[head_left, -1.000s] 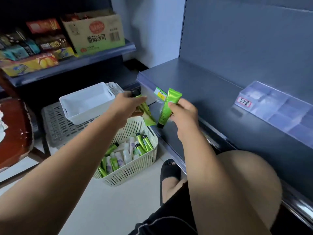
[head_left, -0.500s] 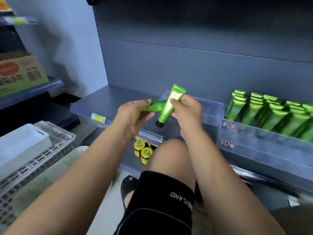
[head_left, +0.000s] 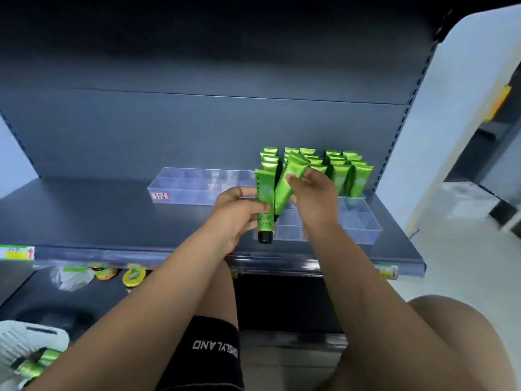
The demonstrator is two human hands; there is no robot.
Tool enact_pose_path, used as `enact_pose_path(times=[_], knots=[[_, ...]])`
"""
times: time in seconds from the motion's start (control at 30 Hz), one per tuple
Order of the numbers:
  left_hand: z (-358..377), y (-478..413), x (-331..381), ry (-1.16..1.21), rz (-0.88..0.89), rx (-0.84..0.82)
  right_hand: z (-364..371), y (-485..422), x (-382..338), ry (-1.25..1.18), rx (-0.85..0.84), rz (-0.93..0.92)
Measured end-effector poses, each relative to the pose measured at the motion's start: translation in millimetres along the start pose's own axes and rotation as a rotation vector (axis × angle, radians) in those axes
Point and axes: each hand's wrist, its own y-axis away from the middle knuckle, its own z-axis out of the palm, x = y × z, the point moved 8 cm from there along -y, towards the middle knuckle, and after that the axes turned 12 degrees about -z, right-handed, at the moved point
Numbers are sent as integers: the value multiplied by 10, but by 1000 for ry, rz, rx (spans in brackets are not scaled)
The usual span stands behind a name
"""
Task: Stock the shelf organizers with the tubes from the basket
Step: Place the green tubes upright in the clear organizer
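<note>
My left hand [head_left: 236, 213] grips a green tube with a black cap [head_left: 264, 201], held upright, cap down. My right hand [head_left: 314, 193] pinches a second green tube [head_left: 287, 182], tilted, just right of the first. Both hands hover over the front of a clear shelf organizer [head_left: 363, 230] on the dark shelf. Several green tubes [head_left: 338, 170] stand in its back rows. A second clear organizer [head_left: 194, 187] sits to the left with no tubes visible in it. The white basket [head_left: 25, 342] with green tubes shows at the bottom left corner.
The dark shelf [head_left: 98, 218] has bare surface left of the organizers. Small yellow jars [head_left: 134, 276] and a clear bag sit on the lower shelf. My knees and black shorts fill the bottom of the view. A pale panel stands at the right.
The view swung right from the basket to the organizers. Both hands carried their tubes to the right organizer, and the left tube turned upright with its cap down.
</note>
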Motion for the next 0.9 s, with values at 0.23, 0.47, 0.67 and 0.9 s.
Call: enact_pose_path(times=[0.23,0.47,0.67,0.9], knots=[[440,-352,57,-277,76,12,-436,-213,63,0,-25,-64],[862,-576,347,-336,248,-20,-1068,-543,258,20,80,-15],[1286,-861,456,-381,349,-34,-1450,-760,362,-31,171,-115],[1727,-1133,472,-375,390,-34,-1748,-941,599,67,314,-141]])
